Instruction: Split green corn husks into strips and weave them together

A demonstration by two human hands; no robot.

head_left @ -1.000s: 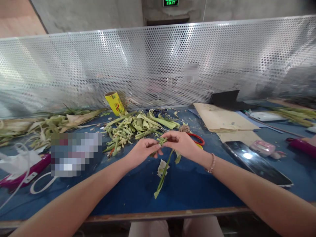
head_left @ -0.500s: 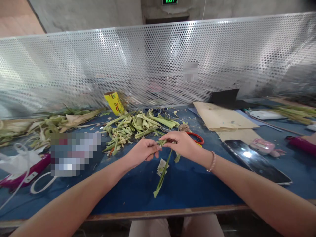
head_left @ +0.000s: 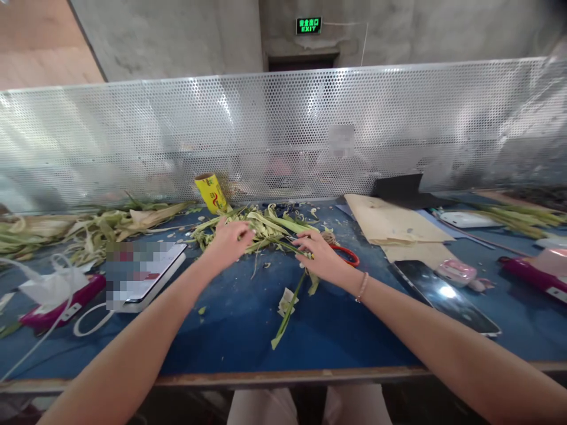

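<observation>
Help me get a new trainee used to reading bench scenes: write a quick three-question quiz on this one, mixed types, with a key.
1. Multiple choice: on which of the person's wrists is the bracelet?
A) left
B) right
C) both

2. True or false: the dark-screened phone lies to the left of the leaf pile.

3. Short answer: what is the left hand nearest to?

Key:
1. B.
2. False; the dark-screened phone lies to the right of the leaf pile.
3. The leaf pile.
</observation>
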